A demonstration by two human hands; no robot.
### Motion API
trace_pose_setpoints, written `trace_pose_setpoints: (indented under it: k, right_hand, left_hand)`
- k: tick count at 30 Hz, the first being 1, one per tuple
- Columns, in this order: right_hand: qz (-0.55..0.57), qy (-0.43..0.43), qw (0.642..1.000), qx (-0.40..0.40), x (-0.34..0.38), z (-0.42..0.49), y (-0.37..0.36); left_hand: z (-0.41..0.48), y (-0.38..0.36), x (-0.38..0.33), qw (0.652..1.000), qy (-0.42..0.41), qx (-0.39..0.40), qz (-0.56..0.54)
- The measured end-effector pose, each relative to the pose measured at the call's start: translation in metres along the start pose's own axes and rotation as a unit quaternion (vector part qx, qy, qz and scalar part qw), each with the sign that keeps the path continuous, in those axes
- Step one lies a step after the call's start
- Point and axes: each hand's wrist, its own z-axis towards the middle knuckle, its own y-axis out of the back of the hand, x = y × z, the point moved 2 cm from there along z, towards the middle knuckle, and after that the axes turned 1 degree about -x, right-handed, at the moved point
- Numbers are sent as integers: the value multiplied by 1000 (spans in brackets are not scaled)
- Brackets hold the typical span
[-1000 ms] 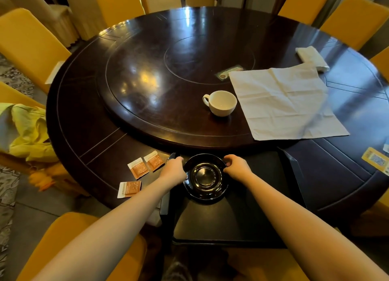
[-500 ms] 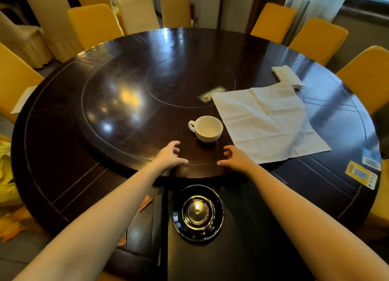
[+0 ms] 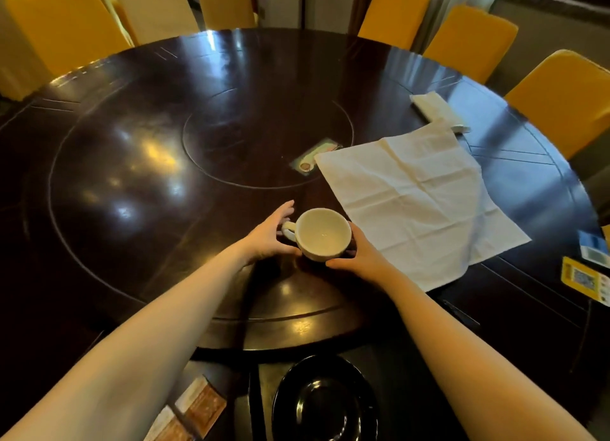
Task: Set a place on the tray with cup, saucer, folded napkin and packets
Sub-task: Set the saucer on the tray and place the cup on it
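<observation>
A white cup (image 3: 321, 234) stands upright on the dark turntable, its handle pointing left. My left hand (image 3: 267, 239) lies against the handle side with its fingers straight. My right hand (image 3: 361, 257) curls round the cup's right side, thumb at the front. I cannot tell whether the cup is lifted off the surface. The black saucer (image 3: 325, 402) sits on the dark tray (image 3: 399, 387) at the near edge, between my forearms. An unfolded white napkin (image 3: 419, 202) lies flat to the right of the cup. Brown and white packets (image 3: 198, 407) lie left of the tray, partly hidden by my left arm.
A folded white cloth (image 3: 435, 110) lies beyond the napkin's far corner. A small card (image 3: 313, 158) sits near the turntable's centre. Yellow and blue stickers (image 3: 586, 277) mark the table's right rim. Yellow chairs (image 3: 561, 100) ring the round table.
Both hands left the saucer on the tray and reached forward across the table. They now flank the cup, and the right hand has closed round it.
</observation>
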Motion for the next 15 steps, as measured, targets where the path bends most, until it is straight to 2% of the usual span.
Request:
trace_pose_setpoints:
  k: [3,6,15]
  right_hand:
    - [63,-11,998,-1,-7,1,-5]
    - [121,-23,992,10,-10,1,-6]
    - [145,4,987,75,13,-14,0]
  left_hand:
    - [8,-3,1,999,-3,52,-5]
    - [9,-3,2,997,14,70,-38]
    - [-21,-1,-4,994,-22,46,-92]
